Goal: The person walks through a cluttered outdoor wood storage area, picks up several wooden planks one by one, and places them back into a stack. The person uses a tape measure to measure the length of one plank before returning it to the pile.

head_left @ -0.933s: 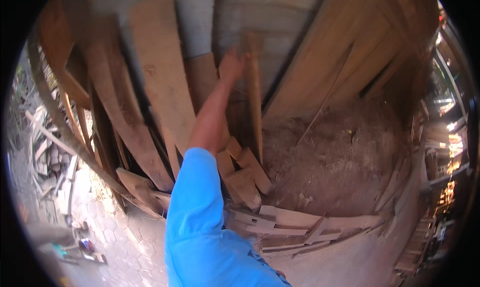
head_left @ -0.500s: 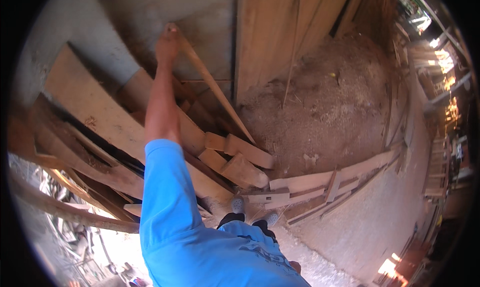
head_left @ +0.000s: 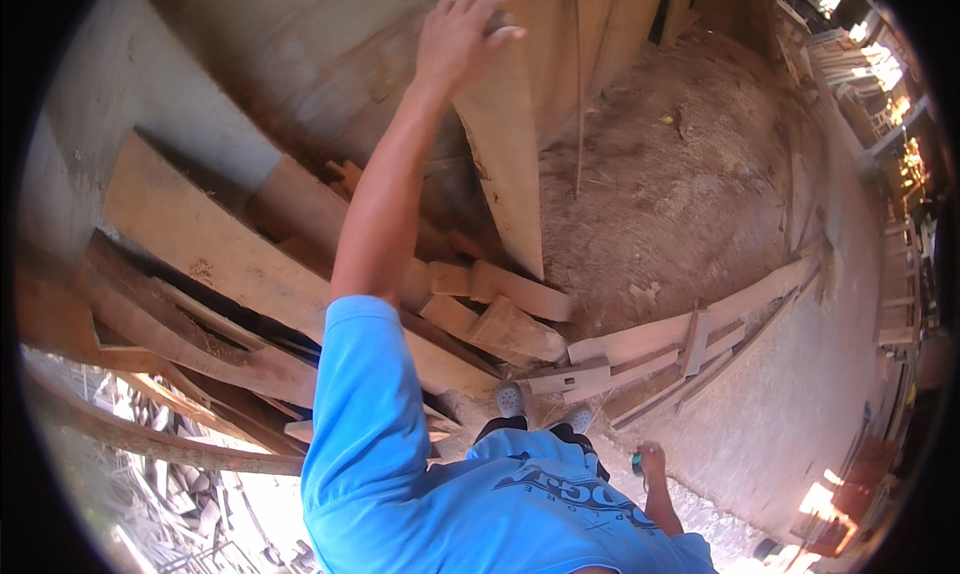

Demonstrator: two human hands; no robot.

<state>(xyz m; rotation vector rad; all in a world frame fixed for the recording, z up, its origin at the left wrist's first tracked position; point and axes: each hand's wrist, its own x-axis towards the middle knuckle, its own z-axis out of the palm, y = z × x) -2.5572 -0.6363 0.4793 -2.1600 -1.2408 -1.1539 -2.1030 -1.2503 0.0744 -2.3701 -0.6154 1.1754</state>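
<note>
My left hand [head_left: 462,42] is stretched far forward at the upper end of a wide wooden board [head_left: 508,164]. Its fingers curl over that end, thumb standing off to the right; a small dark patch between them is unclear. The board tilts, its broad face showing and its narrow lower tip on the ground by the stacked wood blocks [head_left: 515,331]. Behind it lean taller boards [head_left: 560,64]. Low at my right side, my right hand [head_left: 652,461] closes round a small dark and green object [head_left: 637,464], whose kind I cannot make out.
Long planks [head_left: 215,224] lean in a heap on my left, against a grey panel [head_left: 190,84]. Low wooden strips [head_left: 690,324] edge a dirt patch [head_left: 680,174] ahead. My shoes [head_left: 511,400] stand close to the blocks. Wooden racks [head_left: 897,274] line the far right.
My left hand has swung right with the board's upper end, and the board now shows its broad face instead of its narrow edge. My right hand has come into fuller view.
</note>
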